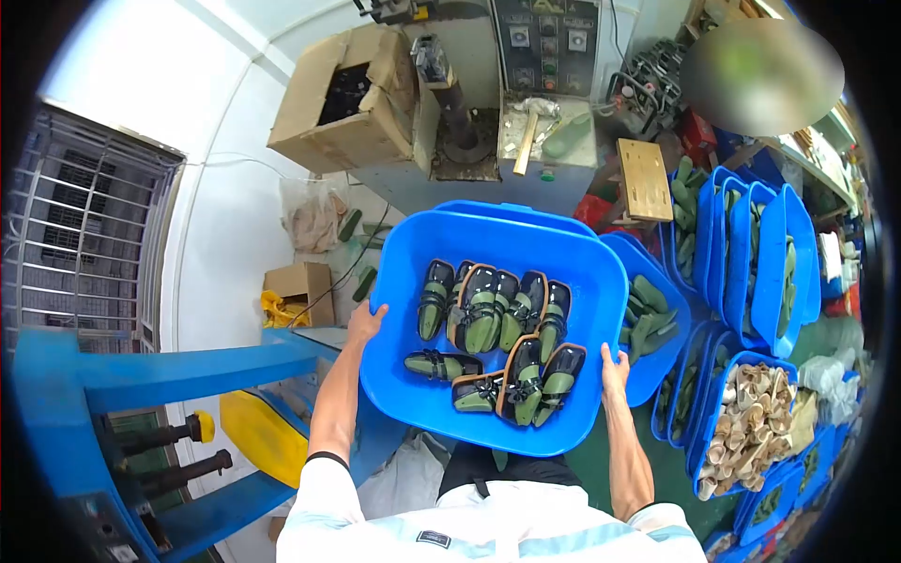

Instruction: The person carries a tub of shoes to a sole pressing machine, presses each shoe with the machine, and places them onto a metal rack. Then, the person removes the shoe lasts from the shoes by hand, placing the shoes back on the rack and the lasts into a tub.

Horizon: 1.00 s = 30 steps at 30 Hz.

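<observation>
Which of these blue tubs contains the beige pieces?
The heaped tub at lower right: its pieces are beige. The held tub has black-and-green shoes; what shows in the other tubs looks green.

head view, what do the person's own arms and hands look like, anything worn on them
The left hand and right hand are bare, with no gloves. No watch or bracelet shows on either wrist. The short left sleeve and right sleeve are white with thin dark edging at the cuffs, leaving the forearms uncovered.
</observation>
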### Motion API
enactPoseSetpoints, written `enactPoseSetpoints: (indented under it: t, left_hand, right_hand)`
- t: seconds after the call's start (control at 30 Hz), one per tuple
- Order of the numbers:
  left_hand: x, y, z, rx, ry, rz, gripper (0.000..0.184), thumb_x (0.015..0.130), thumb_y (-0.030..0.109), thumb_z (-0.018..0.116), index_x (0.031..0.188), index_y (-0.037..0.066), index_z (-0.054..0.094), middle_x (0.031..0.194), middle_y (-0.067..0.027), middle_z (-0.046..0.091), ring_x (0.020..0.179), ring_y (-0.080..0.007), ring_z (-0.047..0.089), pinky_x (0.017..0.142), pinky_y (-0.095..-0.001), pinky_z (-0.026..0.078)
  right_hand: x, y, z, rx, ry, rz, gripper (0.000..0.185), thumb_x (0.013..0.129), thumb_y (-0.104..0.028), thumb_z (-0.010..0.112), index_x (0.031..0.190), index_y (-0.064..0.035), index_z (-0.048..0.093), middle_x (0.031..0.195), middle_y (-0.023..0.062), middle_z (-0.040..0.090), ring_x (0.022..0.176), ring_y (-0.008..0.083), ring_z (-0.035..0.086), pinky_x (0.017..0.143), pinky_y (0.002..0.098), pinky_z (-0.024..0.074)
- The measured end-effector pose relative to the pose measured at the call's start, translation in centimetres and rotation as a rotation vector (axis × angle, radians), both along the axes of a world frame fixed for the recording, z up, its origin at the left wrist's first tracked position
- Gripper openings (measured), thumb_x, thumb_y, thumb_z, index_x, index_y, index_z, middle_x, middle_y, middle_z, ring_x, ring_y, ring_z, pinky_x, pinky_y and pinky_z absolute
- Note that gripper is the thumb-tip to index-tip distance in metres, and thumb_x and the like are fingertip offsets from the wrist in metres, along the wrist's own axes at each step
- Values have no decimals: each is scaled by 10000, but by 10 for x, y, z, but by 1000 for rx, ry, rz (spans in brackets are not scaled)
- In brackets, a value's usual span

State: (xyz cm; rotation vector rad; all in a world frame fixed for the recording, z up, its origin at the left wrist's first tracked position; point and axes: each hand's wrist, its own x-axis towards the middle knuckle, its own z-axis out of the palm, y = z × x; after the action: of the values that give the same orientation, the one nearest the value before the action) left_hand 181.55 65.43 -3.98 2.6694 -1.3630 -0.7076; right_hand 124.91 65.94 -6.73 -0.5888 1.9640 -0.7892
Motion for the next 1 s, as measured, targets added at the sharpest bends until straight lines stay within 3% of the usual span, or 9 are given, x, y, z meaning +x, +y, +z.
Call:
enactPoseSetpoints:
  t: [0.23,0.43,0.53,0.57,0.63,0.7,0.77,0.87,1.0]
  left_hand:
    - [-1,-8,29,169,68,-41,571,860,473,624,1180,0,604,1091,-261,637,1061,-404,598,899,-481,470]
    - [-16,17,20,-205,-34,87,541,845,280,684,1300,42,512,1344,-251,441,1222,-431,441,1006,-484,385]
    - [-40,51,32,-446,-49,72,633,830,223,703,1390,107,430,1427,-228,305,1286,-419,343,1050,-482,335]
    - [-50,63,39,-480,-36,83,617,833,201,696,1383,99,435,1430,-243,289,1286,-428,332,1054,-491,325]
    - [-81,104,58,-545,-8,100,585,840,156,683,1370,84,445,1437,-272,255,1285,-447,309,1061,-509,305]
    - [-107,152,59,-531,23,113,597,835,141,687,1378,88,442,1445,-262,255,1302,-423,300,1070,-490,306]
    - [-131,206,50,-498,139,206,592,828,142,690,1367,90,452,1441,-246,245,1276,-404,340,1056,-479,327]
    - [-165,276,51,-426,56,202,568,823,154,710,1336,103,473,1421,-208,266,1078,-303,512,873,-396,479]
    - [-196,356,53,-394,396,644,399,878,171,681,1256,112,569,1398,-193,332,863,-212,618,768,-322,551]
  right_hand:
    - [-11,4,-15,105,-33,-16,681,835,-440,720,1232,76,522,1100,181,631,967,228,609,840,341,486]
    - [1,-8,26,149,-58,208,722,832,-444,716,1313,47,495,1185,172,606,1062,275,596,902,361,472]
    - [14,3,19,-180,924,377,589,851,-394,700,1278,-17,551,1130,143,617,1016,253,607,880,353,474]
    - [24,2,24,-348,973,354,478,856,-332,697,1217,-36,593,1089,134,612,967,214,604,860,340,475]
    - [83,-2,72,-337,426,367,381,856,-275,701,1130,-19,632,1030,118,628,899,181,604,818,326,487]
    - [139,0,77,-269,214,601,309,844,-229,704,1054,-7,663,902,91,652,772,171,628,730,312,517]
    - [190,7,51,-49,37,754,537,837,-342,712,1225,5,583,1020,146,678,874,196,668,786,321,525]
    - [250,15,-5,139,11,648,804,799,-564,667,1295,49,508,1100,230,654,1009,315,643,910,402,484]
    - [287,20,2,20,285,655,805,818,-621,591,1244,58,529,1155,288,616,1081,416,591,978,462,426]
